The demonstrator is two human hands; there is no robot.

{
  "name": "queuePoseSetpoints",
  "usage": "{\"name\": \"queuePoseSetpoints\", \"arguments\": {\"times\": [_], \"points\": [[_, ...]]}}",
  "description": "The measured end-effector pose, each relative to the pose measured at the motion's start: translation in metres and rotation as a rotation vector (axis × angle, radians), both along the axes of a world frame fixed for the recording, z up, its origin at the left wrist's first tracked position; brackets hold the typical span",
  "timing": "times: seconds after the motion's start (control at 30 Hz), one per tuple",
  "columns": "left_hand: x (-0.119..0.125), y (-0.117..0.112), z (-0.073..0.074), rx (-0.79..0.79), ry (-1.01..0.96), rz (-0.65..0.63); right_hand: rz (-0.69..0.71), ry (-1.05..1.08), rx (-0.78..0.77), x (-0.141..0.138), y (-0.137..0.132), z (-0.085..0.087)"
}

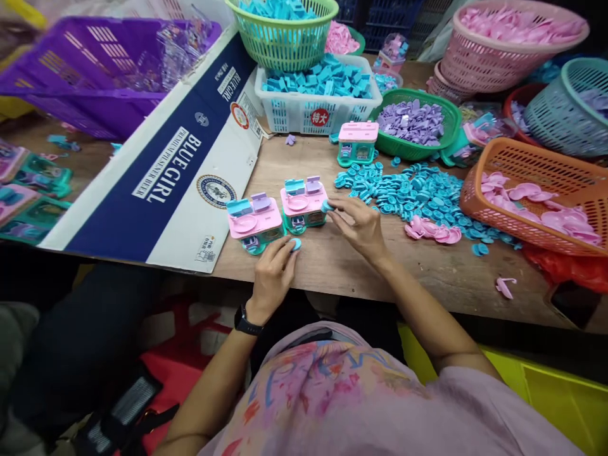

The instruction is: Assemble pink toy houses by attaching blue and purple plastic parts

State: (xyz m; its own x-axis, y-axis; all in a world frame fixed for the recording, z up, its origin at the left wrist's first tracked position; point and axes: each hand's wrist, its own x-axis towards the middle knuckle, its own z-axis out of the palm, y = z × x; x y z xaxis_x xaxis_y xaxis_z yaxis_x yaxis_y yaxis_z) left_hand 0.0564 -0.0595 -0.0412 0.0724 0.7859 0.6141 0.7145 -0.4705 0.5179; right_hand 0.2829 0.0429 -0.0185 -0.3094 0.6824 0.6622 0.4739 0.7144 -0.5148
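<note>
Two small pink-and-teal toy kitchen units stand side by side on the wooden table. The left toy unit (260, 223) and the right toy unit (304, 206) each carry a pink pan-like piece, a blue piece and a purple piece on top. My left hand (274, 269) pinches a small round blue piece (296, 244) in front of the left unit. At the right unit's right side, my right hand (356, 228) pinches another round blue piece (326, 206). Whether that piece touches the unit I cannot tell. A third toy unit (357, 143), without upright pieces, stands farther back.
Loose round blue pieces (413, 193) spread to the right, with pink pieces (432, 230) at their near edge. Behind stand a white basket (318, 117) and a green basket (451, 126). An orange basket (479, 209) is at right. A cardboard panel (161, 164) borders the left.
</note>
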Motion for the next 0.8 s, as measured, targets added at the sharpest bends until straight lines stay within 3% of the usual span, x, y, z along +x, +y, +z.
{"name": "queuePoseSetpoints", "arguments": {"times": [0.1, 0.2, 0.4, 0.57, 0.8], "points": [[-0.017, 0.008, 0.023, 0.163, -0.013, 0.112, 0.065, -0.067, 0.06, -0.005, 0.029, 0.001], [-0.034, 0.025, 0.032, 0.184, 0.013, 0.199, 0.083, -0.105, 0.079, -0.007, 0.046, -0.002], [-0.048, 0.051, 0.028, 0.091, 0.052, 0.193, 0.125, -0.092, 0.096, -0.009, 0.054, -0.006], [-0.059, 0.052, 0.029, 0.143, 0.101, 0.137, 0.156, -0.022, 0.055, -0.01, 0.062, -0.013], [-0.074, 0.056, 0.037, 0.062, 0.195, 0.045, 0.201, -0.11, -0.068, -0.005, 0.069, -0.013]]}}
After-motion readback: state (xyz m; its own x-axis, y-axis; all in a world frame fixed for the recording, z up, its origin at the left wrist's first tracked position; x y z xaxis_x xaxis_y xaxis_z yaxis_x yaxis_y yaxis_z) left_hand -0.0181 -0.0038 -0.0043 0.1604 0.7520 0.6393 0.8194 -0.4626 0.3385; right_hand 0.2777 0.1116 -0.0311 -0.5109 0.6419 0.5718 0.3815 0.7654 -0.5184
